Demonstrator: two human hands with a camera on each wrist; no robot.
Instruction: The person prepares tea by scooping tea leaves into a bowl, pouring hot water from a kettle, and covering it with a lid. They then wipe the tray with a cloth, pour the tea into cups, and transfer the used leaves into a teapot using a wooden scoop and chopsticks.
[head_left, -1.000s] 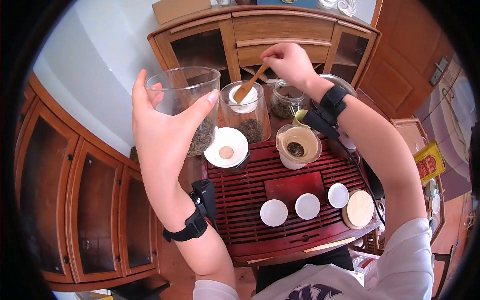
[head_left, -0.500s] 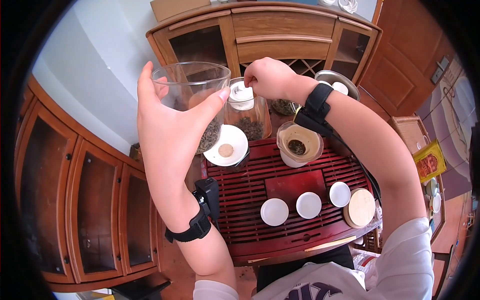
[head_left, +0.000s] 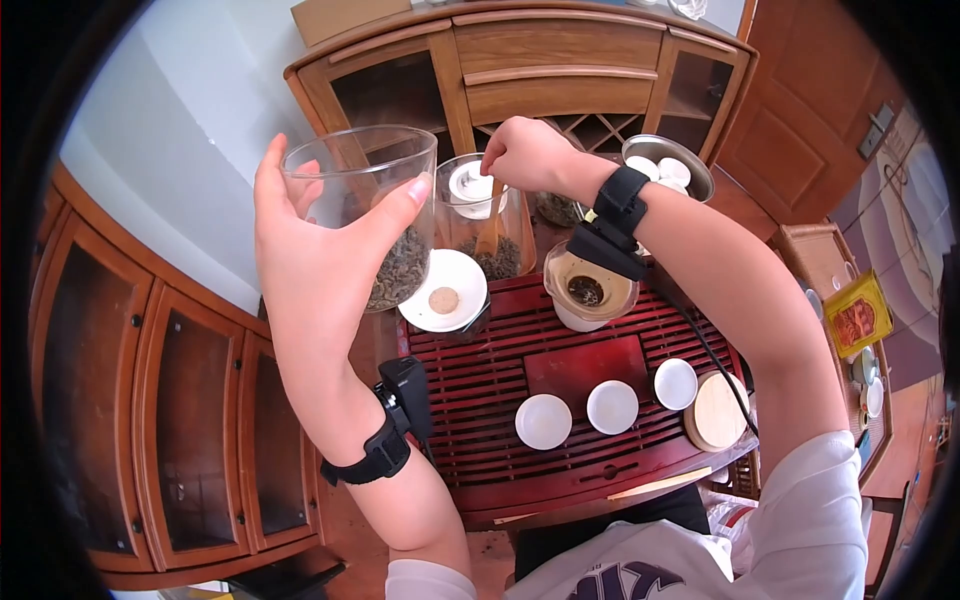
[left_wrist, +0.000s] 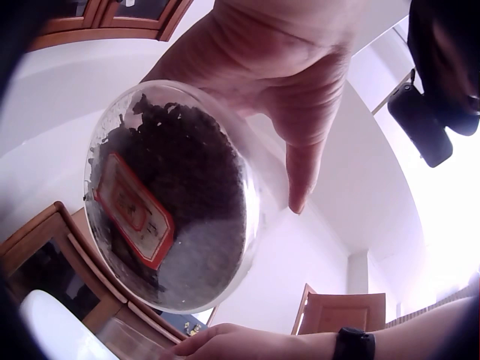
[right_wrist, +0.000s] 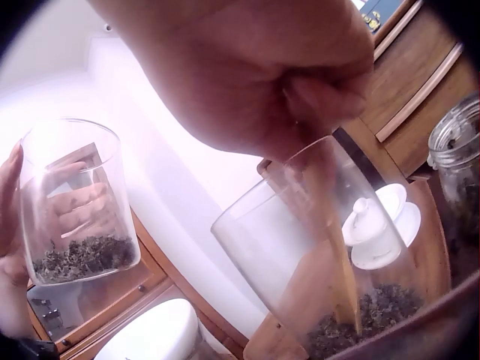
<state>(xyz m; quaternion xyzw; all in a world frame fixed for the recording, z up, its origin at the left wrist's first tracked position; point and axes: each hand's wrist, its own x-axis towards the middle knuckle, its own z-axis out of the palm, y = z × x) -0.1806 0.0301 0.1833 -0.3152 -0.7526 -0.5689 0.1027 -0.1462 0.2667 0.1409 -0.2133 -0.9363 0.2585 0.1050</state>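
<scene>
We see the wooden scoop (head_left: 489, 236), pinched in the right hand (head_left: 530, 155), just lowered to the tea leaves (head_left: 505, 264) — scooping is starting, we judge — inside the glass jar (head_left: 464, 228) past the tray's (head_left: 480, 400) far-left edge; the left hand (head_left: 325, 250) grips another jar (head_left: 378, 165).

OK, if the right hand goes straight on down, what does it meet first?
Likely the tea leaves, through the wooden scoop that the right hand holds; the hand itself might touch the glass jar, but depth there is unclear.
</scene>
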